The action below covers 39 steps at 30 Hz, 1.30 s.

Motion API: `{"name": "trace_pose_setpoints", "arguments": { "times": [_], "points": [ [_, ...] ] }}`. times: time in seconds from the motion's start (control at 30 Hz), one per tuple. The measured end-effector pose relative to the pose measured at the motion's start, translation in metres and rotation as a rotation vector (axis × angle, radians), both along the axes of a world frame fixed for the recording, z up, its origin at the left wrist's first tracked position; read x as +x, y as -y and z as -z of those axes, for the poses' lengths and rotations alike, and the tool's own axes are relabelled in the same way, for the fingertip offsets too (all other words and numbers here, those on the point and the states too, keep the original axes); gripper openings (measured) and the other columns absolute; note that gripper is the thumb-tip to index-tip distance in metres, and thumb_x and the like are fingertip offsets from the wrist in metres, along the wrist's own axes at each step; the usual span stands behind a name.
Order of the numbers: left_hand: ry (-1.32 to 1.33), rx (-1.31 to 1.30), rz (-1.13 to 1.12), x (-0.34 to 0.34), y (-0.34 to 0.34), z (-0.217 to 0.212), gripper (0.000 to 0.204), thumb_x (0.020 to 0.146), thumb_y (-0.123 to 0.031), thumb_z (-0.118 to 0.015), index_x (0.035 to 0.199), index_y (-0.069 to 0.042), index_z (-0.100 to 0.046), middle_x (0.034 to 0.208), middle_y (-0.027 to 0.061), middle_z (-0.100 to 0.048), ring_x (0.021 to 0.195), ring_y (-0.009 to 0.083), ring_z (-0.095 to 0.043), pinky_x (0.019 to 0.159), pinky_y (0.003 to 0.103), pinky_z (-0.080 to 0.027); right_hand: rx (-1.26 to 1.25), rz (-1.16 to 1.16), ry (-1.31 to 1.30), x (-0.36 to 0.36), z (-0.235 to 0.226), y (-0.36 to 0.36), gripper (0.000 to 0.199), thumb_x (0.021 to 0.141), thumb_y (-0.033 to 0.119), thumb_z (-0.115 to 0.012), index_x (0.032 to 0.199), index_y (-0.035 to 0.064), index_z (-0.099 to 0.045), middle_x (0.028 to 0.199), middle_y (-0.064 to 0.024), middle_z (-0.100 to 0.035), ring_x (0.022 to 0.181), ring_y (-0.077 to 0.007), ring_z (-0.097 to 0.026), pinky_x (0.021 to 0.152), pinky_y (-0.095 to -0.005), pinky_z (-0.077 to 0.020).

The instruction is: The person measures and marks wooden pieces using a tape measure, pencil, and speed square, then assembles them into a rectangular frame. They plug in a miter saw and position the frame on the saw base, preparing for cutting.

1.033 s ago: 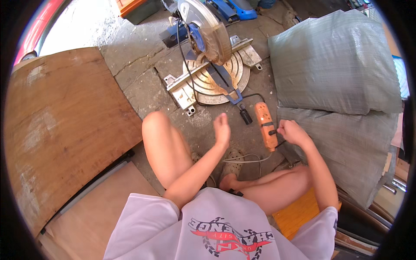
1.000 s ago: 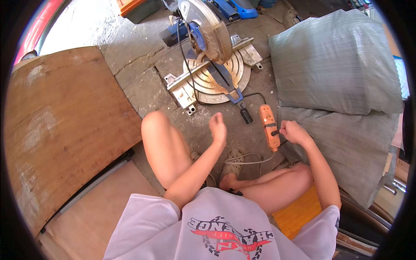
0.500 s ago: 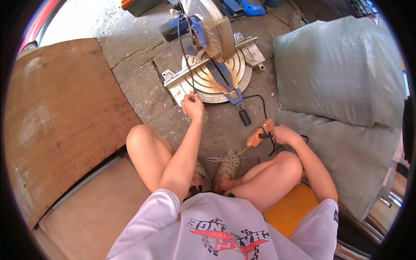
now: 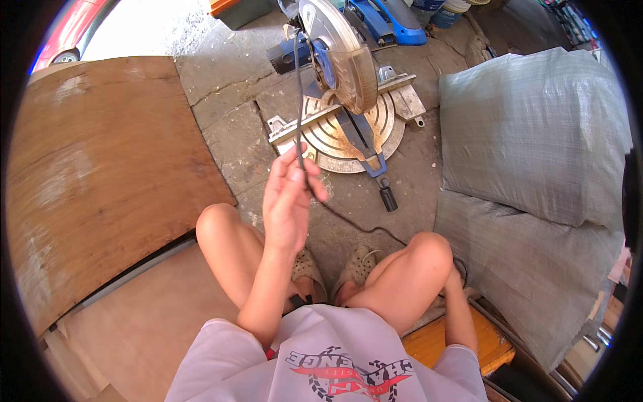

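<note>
L hand point(image 4: 289, 201) raised at picture centre, palm toward the camera, fingers pinched on a thin black power cord point(image 4: 299, 100). The cord runs up from the pinch toward 12 o'clock, along the left side of the blue-and-silver mitre saw with round metal turntable point(image 4: 348, 110); below the hand it drops toward 5 o'clock and trails over the cracked grey concrete floor point(image 4: 228, 134) toward the R knee.

R hand – not visible. R forearm goes down behind the R knee at 4 o'clock; can't tell whether that hand is clenched, released or grasping anything.

Saw sits on the floor at 12–1 o'clock of the L hand, near it, blade head w/ amber guard tilted down over the turntable. Its black-tipped blue handle point(image 4: 386, 194) points toward the person at 2–3 o'clock of the hand.

Person seated low, knees up, two worn beige perforated clogs point(image 4: 335, 271) between the knees. Orange wooden stool point(image 4: 455, 342) under the R thigh, 5 o'clock.

Surroundings – large brown plywood sheet point(image 4: 100, 181) at 9 o'clock, raised off a lighter board below it. Two stuffed grey-green woven sacks point(image 4: 536, 154) stacked at 3 o'clock, just beside the R knee. Blue power tool point(image 4: 385, 20) at the top edge, behind the saw.
</note>
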<state>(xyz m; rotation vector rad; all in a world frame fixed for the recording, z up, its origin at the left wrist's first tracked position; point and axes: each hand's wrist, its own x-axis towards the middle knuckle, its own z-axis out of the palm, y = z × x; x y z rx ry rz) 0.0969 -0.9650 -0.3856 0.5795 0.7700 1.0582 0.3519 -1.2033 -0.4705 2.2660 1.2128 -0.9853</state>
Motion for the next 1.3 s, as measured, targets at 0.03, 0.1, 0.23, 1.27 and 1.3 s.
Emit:
{"name": "trace_pose_setpoints", "arguments": {
  "times": [0.03,0.1,0.23,1.27,1.3],
  "points": [
    [0.044,0.018,0.013,0.011,0.001,-0.011,0.033,0.104,-0.018,-0.05,0.132,-0.001,-0.05,0.092,0.0049,-0.058,0.07,0.0142,-0.055,0.065,0.026,-0.046,0.06,0.031,-0.035,0.008,-0.01,-0.014,0.035,0.098,0.033,-0.056,0.11,0.0004,-0.061,0.093,-0.0208,-0.07,0.087,-0.0353,-0.069,0.07,-0.0452,-0.0511],
    [0.178,0.048,0.031,0.026,-0.002,-0.024,0.035,0.104,-0.017,-0.051,0.135,-0.001,-0.048,0.095,0.0056,-0.058,0.075,0.0154,-0.056,0.07,0.028,-0.047,0.216,0.138,-0.205,0.036,-0.032,-0.052,0.037,0.099,0.037,-0.056,0.109,0.0008,-0.062,0.092,-0.0203,-0.07,0.084,-0.0339,-0.07,0.068,-0.0441,-0.0505],
    [0.371,0.051,-0.011,0.046,-0.015,-0.031,0.033,0.104,-0.014,-0.051,0.134,0.0,-0.047,0.096,0.0057,-0.058,0.078,0.017,-0.057,0.076,0.031,-0.049,0.756,0.132,-0.854,0.035,-0.052,-0.107,0.041,0.099,0.04,-0.061,0.121,0.0051,-0.062,0.117,-0.0167,-0.068,0.111,-0.0291,-0.063,0.089,-0.0428,-0.0496],
    [0.208,-0.531,0.133,-0.154,-0.073,0.217,0.06,0.101,-0.067,-0.033,0.074,-0.015,-0.047,0.055,-0.003,-0.037,0.05,0.0121,-0.035,0.059,0.029,-0.036,0.581,-0.06,-0.769,-0.02,0.07,-0.151,0.036,0.099,0.033,-0.059,0.114,0.0006,-0.068,0.105,-0.021,-0.071,0.099,-0.0372,-0.068,0.088,-0.0423,-0.0517],
    [0.059,-0.517,0.015,-0.166,-0.078,0.239,0.053,0.101,-0.062,-0.039,0.082,-0.014,-0.049,0.06,-0.0021,-0.04,0.053,0.0118,-0.036,0.059,0.031,-0.036,0.572,0.089,-0.601,-0.005,0.091,-0.144,0.041,0.1,0.036,-0.058,0.117,-0.0002,-0.066,0.107,-0.0217,-0.07,0.1,-0.0371,-0.068,0.088,-0.0423,-0.0516]
  ]
}}
